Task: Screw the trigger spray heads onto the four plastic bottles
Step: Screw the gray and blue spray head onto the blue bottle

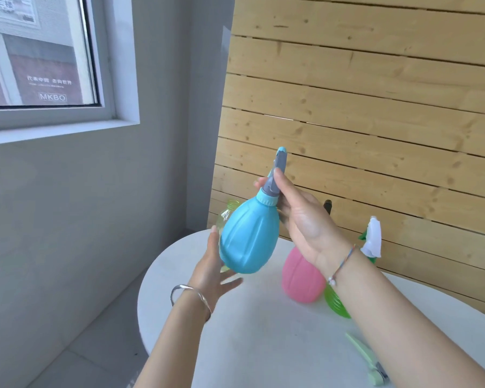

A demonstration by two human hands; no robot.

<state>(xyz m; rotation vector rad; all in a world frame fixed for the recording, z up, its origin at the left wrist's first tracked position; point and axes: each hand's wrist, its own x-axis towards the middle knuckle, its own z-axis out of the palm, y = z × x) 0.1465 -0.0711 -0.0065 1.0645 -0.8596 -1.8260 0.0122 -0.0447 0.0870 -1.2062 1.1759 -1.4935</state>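
A blue bottle (247, 236) with a grey and blue trigger spray head (277, 175) on its neck hangs tilted above the white table (263, 331). My right hand (300, 217) grips the spray head and neck. My left hand (213, 273) is under the bottle's base, fingers spread, touching it at the side. A pink bottle (300, 278) stands behind my right wrist, its top hidden. A green bottle (336, 303) with a white spray head (373, 236) stands to its right, partly hidden by my forearm. A yellow-green clear bottle (227, 211) shows behind the blue one.
A light green trigger spray head (367, 359) lies on the table near my right forearm. A wooden slat wall (375, 107) stands behind the table. A grey wall and a window (39, 51) are at the left, with floor below.
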